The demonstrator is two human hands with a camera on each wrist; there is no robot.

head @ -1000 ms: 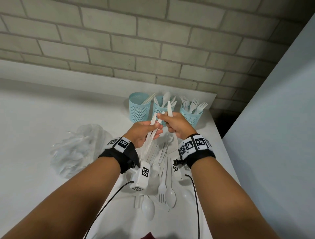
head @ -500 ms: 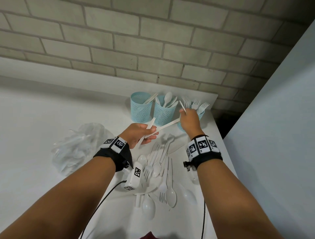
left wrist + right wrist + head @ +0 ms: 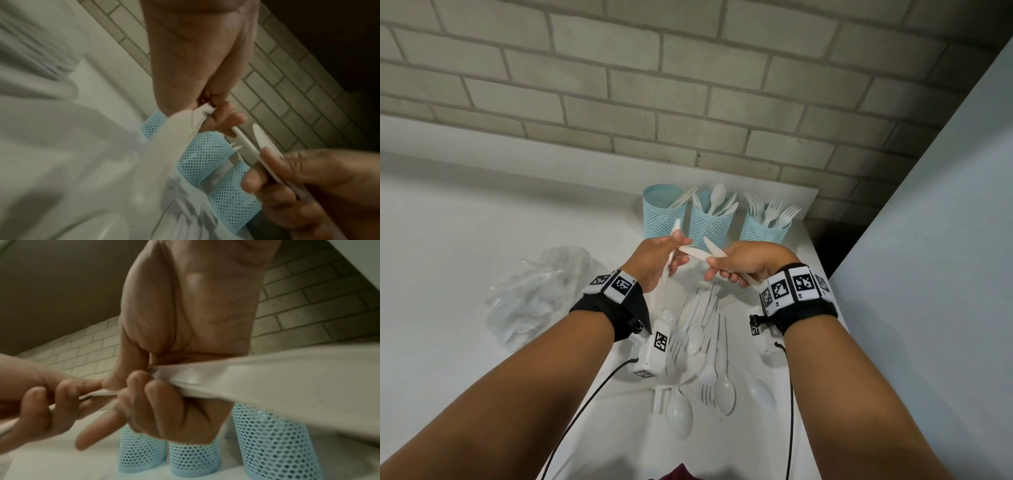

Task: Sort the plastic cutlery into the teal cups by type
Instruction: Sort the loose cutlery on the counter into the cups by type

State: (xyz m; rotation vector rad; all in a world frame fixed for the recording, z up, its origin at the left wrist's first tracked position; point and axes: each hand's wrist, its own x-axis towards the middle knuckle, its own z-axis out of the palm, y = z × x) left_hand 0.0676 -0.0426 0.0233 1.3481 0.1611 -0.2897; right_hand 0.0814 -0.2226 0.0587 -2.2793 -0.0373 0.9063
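Three teal mesh cups stand by the brick wall: the left cup [image 3: 662,214] holds knives, the middle cup [image 3: 709,224] spoons, the right cup [image 3: 763,228] forks. My left hand [image 3: 659,260] grips a white plastic knife [image 3: 675,229] upright, just in front of the left cup. My right hand [image 3: 736,265] pinches two white knives [image 3: 697,253] by their handles, with the blades pointing left toward the left hand. In the right wrist view the right hand [image 3: 164,394] is curled round white handles. The loose cutlery pile [image 3: 705,346] lies on the table below both wrists.
A crumpled clear plastic bag [image 3: 541,294] lies on the white table [image 3: 465,240] to the left of the pile. The brick wall [image 3: 688,85] closes the back. A pale panel [image 3: 928,274] rises along the right edge. Spoons [image 3: 724,390] lie nearest me.
The right hand, raised by the fork cup half a second ago, has dropped back beside the left hand with knives in it. The left hand has shifted slightly forward.
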